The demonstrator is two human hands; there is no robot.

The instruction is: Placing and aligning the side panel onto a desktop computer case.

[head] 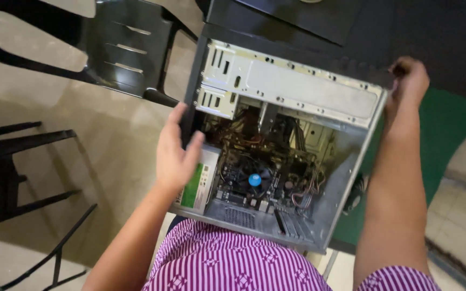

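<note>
An open grey metal desktop computer case [297, 97] sits w/ its side panel off, insides facing up, resting against the person's lap at its near edge, where a pink-and-white striped garment [227, 264] shows. The left hand [176, 153] grips the black front edge of the case at its left side: thumb hooked over the edge, fingers wrapped round the outside. The right hand [408, 81] is closed on the case's far right corner, fingers curled over the rim; exact grip partly hidden by the hand itself.

Inside the case: a round black CPU cooler fan w/ blue centre hub [254, 179] sits approx mid-board, on a dark motherboard [276, 188]. A silver power supply box w/ green label [196, 186] lies at the near left corner, just beside the left hand's wrist. Thin multi-coloured wires [303, 196] run along the board's right side. A pale perforated metal drive bay [227, 81] fills the far left corner.

Around the case: a black plastic chair [120, 48] stands beyond the case's left side on a beige tiled floor [109, 140]. A green mat [449, 129] lies off the right side, under the right forearm.
</note>
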